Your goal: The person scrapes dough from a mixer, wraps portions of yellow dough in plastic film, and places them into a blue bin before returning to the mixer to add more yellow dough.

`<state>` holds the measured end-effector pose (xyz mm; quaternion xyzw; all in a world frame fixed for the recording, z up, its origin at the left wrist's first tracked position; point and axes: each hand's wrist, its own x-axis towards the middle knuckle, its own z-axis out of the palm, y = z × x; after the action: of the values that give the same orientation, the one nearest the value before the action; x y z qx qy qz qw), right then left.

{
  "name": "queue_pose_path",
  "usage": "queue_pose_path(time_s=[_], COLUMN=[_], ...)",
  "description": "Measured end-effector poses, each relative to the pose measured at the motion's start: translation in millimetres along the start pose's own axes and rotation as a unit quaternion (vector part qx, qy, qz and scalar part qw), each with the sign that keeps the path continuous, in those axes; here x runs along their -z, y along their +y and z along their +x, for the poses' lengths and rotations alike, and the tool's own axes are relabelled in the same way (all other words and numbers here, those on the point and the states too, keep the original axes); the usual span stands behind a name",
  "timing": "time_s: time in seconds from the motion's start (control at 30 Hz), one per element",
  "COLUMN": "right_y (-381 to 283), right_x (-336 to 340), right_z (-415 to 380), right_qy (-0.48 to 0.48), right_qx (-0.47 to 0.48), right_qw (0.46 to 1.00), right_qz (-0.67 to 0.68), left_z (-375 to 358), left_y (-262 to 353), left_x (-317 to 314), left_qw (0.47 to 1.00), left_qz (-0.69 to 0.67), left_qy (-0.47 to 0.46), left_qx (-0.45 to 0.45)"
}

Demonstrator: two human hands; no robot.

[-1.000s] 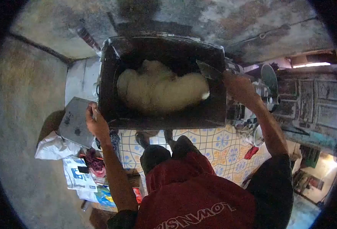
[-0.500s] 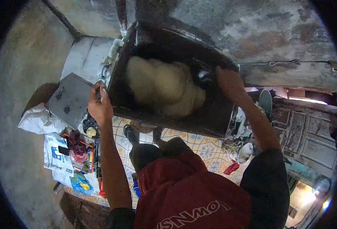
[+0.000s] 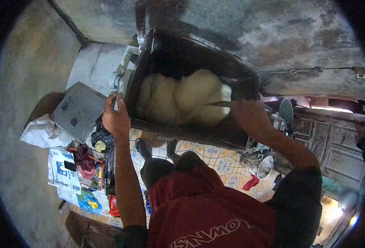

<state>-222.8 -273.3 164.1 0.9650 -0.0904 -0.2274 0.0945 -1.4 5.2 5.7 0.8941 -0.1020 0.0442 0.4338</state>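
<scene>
A large pale mass of dough (image 3: 199, 93), split into rounded lobes, lies in a dark, deep trough (image 3: 190, 129). My right hand (image 3: 250, 118) is closed around the handle end of a knife (image 3: 219, 103), whose thin dark blade points left and lies against the dough's right side. White patches show on the dough above and below the blade. My left hand (image 3: 117, 118) is by the trough's left end, fingers curled in a pinch beside a whitish fitting (image 3: 116, 80). What those fingers hold, if anything, is hidden.
A grey board (image 3: 77, 109) leans at the left above a white sack (image 3: 46, 131). Bags and small items lie below it, including a printed bag (image 3: 64, 169). A white bucket (image 3: 266, 166) and a red cloth (image 3: 250, 182) are at the right on the patterned tile floor (image 3: 223, 163).
My right hand has moved down with the knife, which now meets the dough's right side. The dough has shifted and changed shape. My left hand sits slightly lower and further right.
</scene>
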Motion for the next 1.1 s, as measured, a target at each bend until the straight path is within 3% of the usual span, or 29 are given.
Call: queue_pose_path(time_s=[0.07, 0.13, 0.2, 0.23, 0.27, 0.33, 0.43, 0.57, 0.67, 0.7, 0.93, 1.1], right_y=[13, 52, 95, 96, 94, 68, 59, 70, 67, 66, 42, 36], right_x=[16, -10, -53, -52, -52, -32, -52, -112, -135, -137, -110, -121], right_z=[-21, -26, -23, -25, -26, -29, -36, -33, -19, -12, 19, 30], right_qy=[-0.029, 0.027, 0.039, -0.028, -0.094, -0.139, -0.085, 0.020, 0.129, 0.114, 0.102, 0.175], right_qx=[-0.043, -0.064, 0.004, -0.083, -0.165, -0.339, -0.321, -0.184, -0.153, -0.158, -0.214, -0.179], right_qw=[0.997, 0.998, 0.997, 0.991, 0.943, 0.812, 0.820, 0.914, 0.947, 0.960, 0.959, 0.956], right_qz=[-0.051, 0.010, -0.073, 0.101, 0.273, 0.455, 0.467, 0.362, 0.252, 0.201, 0.155, 0.151], left_z=[-2, -2, -3, -2, -2, -3, -3, -2, -4, -4, -3, -3], left_y=[-3, -8, -9, -9, -10, -14, -7, -16, -13, -13, -11, -4], left_x=[-5, -7, -7, -8, -9, -10, -5, -10, -9, -10, -9, -6], left_qw=[1.000, 0.999, 0.998, 0.999, 0.999, 0.999, 1.000, 0.998, 0.998, 0.998, 0.996, 0.999], left_qz=[-0.013, -0.008, 0.011, 0.003, -0.004, 0.003, -0.007, -0.038, -0.064, -0.061, -0.037, -0.015], left_qy=[0.005, 0.022, 0.028, 0.027, 0.026, 0.025, 0.012, 0.020, 0.015, 0.017, 0.042, 0.026], left_qx=[0.020, -0.029, -0.049, -0.046, -0.041, -0.038, -0.028, -0.036, -0.020, -0.020, -0.067, -0.034])
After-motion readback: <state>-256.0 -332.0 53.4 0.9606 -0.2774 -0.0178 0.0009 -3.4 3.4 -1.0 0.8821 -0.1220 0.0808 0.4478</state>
